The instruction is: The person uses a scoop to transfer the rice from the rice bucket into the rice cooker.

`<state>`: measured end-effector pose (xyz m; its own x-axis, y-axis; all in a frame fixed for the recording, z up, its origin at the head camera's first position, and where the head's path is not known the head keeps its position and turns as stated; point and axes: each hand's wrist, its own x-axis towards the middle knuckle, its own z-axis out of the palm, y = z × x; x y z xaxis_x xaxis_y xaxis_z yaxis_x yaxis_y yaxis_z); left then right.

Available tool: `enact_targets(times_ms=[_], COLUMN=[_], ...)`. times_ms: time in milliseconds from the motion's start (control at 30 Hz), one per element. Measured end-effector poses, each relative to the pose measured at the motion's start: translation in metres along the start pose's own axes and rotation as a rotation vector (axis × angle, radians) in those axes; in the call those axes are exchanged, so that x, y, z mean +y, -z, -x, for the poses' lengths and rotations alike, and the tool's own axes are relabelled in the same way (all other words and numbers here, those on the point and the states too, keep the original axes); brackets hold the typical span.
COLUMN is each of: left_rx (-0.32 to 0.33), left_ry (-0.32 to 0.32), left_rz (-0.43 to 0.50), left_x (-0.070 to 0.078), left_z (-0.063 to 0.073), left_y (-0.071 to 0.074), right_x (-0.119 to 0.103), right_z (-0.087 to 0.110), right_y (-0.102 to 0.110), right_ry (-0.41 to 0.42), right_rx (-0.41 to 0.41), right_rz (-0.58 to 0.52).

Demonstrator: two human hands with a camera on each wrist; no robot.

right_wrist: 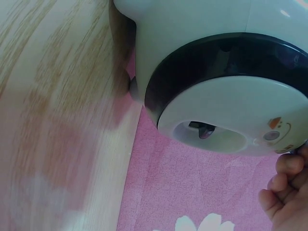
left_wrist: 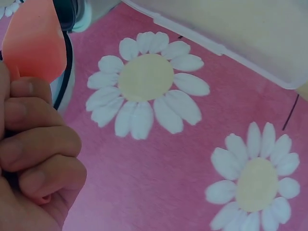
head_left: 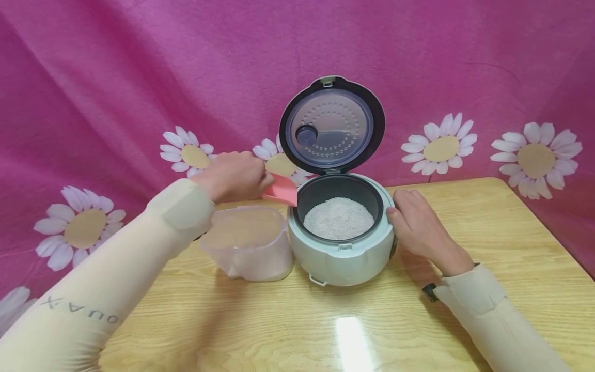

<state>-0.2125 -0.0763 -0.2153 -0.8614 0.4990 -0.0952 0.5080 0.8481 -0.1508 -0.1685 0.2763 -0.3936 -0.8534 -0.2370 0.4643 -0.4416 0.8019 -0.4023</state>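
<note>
In the head view my left hand [head_left: 239, 176] grips a pink scoop [head_left: 281, 190] by its handle. The scoop's blade [left_wrist: 34, 41] is tilted beside the left rim of a pale green rice cooker [head_left: 344, 268]; whether it holds any rice I cannot tell. White rice [head_left: 339, 219] lies in the cooker's dark inner pot [head_left: 316, 192]. My right hand [head_left: 420, 225] holds the cooker's right side, thumb at the rim, bent fingers against the outer wall. In the right wrist view bent fingers [right_wrist: 290, 164] touch the edge of the cooker's side.
The cooker's lid [head_left: 332, 129] stands upright behind the pot. Close on its left sits a translucent plastic container [head_left: 253, 263], partly under my left forearm. Everything stands on a wooden table [head_left: 279, 325], with a pink flowered cloth [head_left: 209, 62] behind.
</note>
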Motion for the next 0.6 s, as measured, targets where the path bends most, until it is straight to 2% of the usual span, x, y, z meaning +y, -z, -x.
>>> enact_targets(times_ms=[267,433,600], left_rx=[0.129,0.135,0.082], left_ry=[-0.009,0.067,0.194], left_rz=[0.067,0.154,0.182], left_x=[-0.025,-0.048,-0.075], left_z=[0.026,0.052,0.081], left_y=[-0.017,-0.029,-0.039], right_x=[-0.001,-0.002,-0.002], right_z=[0.0,-0.001,0.0], right_y=[0.001,0.001,-0.001], right_ry=[-0.033,-0.042,-0.038], right_rx=[-0.015,-0.027,-0.021], right_rz=[0.002,-0.009,-0.006])
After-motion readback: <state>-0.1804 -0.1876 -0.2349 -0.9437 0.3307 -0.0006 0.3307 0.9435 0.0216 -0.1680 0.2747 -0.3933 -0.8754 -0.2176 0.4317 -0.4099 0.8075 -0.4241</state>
